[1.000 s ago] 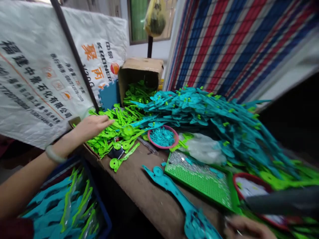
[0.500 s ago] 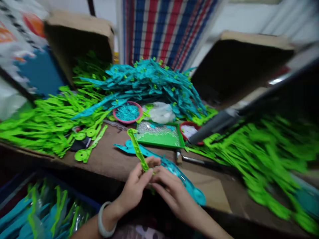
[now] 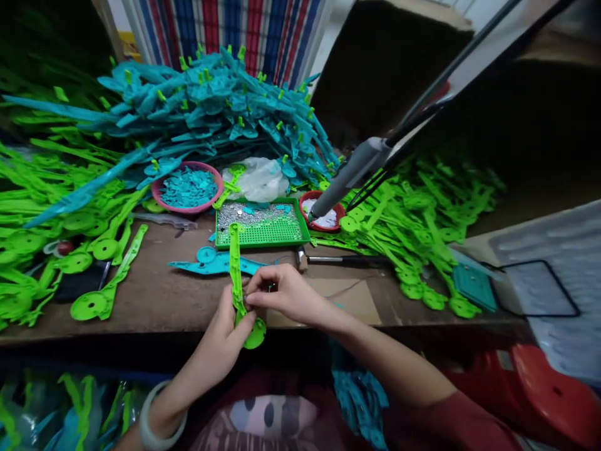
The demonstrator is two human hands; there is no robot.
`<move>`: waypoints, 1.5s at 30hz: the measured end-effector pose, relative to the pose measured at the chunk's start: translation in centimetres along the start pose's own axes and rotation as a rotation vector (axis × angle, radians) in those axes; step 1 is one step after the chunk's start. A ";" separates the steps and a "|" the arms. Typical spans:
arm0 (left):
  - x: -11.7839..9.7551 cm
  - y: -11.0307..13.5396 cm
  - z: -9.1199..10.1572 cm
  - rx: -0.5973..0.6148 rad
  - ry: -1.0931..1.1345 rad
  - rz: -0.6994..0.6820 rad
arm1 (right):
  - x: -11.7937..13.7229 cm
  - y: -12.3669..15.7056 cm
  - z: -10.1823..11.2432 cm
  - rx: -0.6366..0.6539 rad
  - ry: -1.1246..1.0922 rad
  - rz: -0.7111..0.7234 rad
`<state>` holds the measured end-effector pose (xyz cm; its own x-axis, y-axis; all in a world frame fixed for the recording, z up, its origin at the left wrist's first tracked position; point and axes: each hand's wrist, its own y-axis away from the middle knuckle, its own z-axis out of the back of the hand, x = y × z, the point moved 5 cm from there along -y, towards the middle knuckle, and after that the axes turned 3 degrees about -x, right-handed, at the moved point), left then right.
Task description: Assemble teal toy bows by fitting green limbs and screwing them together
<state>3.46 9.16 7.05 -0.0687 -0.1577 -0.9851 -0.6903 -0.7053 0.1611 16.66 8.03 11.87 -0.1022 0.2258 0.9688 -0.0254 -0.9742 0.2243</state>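
My left hand (image 3: pixel 220 341), with a pale bangle at the wrist, is closed around a long lime-green plastic piece (image 3: pixel 235 266). The piece stands nearly upright, its round disc end pointing down below my fingers. My right hand (image 3: pixel 293 294) pinches against the piece's inner side; whatever tiny thing lies between its fingertips cannot be made out. Just behind the hands a blue plastic piece (image 3: pixel 213 263) of similar long shape lies on the brown table (image 3: pixel 164 275), partly covered by my right hand. A green tray (image 3: pixel 267 237) of small silvery parts sits beyond it.
A grey power screwdriver (image 3: pixel 354 172) hangs over a red bowl (image 3: pixel 332 228) of white bits. Nearby are a hammer (image 3: pixel 345 258) and a pink bowl (image 3: pixel 154 189) of blue bits. Blue pieces (image 3: pixel 211 113) pile up behind, with green pieces (image 3: pixel 399 219) heaped on both sides.
The view has shifted right and closer to the table. The green piece now stands more upright in my left hand, its disc end showing. My right hand has risen along its side.
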 end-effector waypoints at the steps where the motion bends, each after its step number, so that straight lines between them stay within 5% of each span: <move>1: 0.1 -0.1 0.1 -0.011 -0.029 0.000 | -0.2 -0.1 0.1 0.012 0.009 -0.005; 9: 0.7 -0.9 -0.5 0.041 -0.086 0.021 | -1.4 -0.4 0.6 0.029 -0.133 -0.177; 19: 1.1 -1.7 -1.4 -0.009 -0.033 0.055 | -2.3 -0.5 1.6 0.021 -0.262 -0.209; 30: 2.5 -1.7 -1.5 -0.214 0.311 0.161 | -2.9 -0.2 1.1 0.043 -0.350 -0.260; 34: 2.0 -1.8 -1.8 -0.239 0.419 0.218 | -2.5 0.1 1.6 0.048 -0.279 -0.169; 37: 0.9 -1.8 -1.6 -0.261 0.469 0.235 | -1.8 0.7 3.6 -0.051 0.031 0.022; 41: -0.6 -2.0 -0.5 -0.265 0.264 0.093 | -1.4 1.4 6.2 -0.040 0.314 0.105; 45: -3.0 -2.4 0.7 -0.341 -0.369 -0.362 | -0.2 1.8 7.7 0.029 0.443 0.147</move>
<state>4.82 11.80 9.59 -0.1598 0.3388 -0.9272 -0.4514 -0.8604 -0.2366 24.26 6.28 12.93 -0.5174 0.0581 0.8538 0.0481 -0.9941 0.0968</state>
